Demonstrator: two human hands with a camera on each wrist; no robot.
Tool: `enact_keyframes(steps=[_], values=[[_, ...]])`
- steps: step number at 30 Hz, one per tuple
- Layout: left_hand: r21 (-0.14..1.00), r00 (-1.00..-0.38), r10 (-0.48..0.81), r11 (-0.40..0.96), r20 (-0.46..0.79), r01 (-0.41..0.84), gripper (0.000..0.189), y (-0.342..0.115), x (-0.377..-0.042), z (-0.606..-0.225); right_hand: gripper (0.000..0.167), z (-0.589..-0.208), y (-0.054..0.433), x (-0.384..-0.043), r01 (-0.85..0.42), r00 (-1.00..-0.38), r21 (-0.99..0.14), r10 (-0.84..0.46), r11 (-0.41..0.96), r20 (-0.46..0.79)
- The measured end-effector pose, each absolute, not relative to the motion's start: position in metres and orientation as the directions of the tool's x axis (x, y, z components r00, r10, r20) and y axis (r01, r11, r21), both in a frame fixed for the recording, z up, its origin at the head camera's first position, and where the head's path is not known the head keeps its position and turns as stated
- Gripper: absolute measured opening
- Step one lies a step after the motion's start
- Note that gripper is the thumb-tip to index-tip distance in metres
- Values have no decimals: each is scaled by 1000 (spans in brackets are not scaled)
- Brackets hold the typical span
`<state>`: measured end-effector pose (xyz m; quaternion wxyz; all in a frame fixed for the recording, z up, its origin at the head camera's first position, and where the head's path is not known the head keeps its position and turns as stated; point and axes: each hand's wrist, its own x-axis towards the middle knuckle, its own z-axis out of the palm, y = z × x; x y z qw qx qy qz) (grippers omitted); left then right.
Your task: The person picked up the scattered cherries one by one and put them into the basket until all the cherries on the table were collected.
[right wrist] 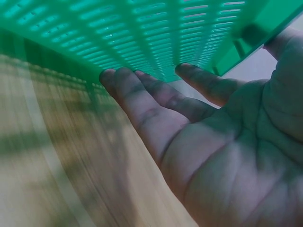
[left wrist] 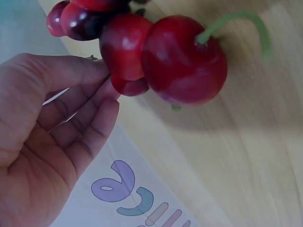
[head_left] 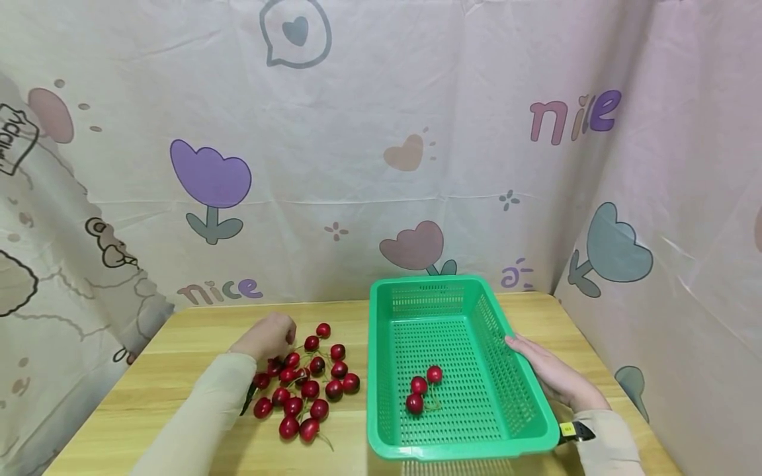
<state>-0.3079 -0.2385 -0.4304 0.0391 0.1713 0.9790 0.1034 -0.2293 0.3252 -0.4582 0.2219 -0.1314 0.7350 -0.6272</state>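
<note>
We see a pale curtain (head_left: 333,158), printed with tulips, hearts and the word "nice", behind a light wood-grain tabletop (head_left: 161,370). Right of centre on it stands a bright green plastic basket (head_left: 376,370), rectangular, with a smooth rim, slotted sides and a floor full of small holes. Our right hand (head_left: 559,377) has hold of the basket's right side, thumb over the rim and lightly bent fingers against the outside of the wall, so the basket lies just to the left of that grip. Our left hand (head_left: 269,337) is at the far left edge of the loose cherries (head_left: 294,406), which lie in a cluster left of the basket. They are round and glossy, bright red to nearly black, and several carry thin green stems. The left grip is nearly closed, thumb and finger brought together right beside the fruit; we cannot tell whether a cherry or stem is caught between the tips. In the left wrist view, the nearest cherry (left wrist: 184,61) shows a curved green stem (left wrist: 251,17) and sits just beyond those fingertips. Inside the basket, three red cherries (head_left: 415,403) lie close together on its floor, apart from both hands.
</note>
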Motion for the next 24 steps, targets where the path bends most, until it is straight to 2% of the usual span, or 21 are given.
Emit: enact_keyframes(steps=[16,24], values=[[236,-928,371,902,1,361,22,-238,-304,-418,76,-459,325,-229,91,-870,-980,-464,177,-165],[305,-929,369,883,23,358,17,-238,-303,-414,76,-458,324,-229,92,-870,-980,-464,177,-165]])
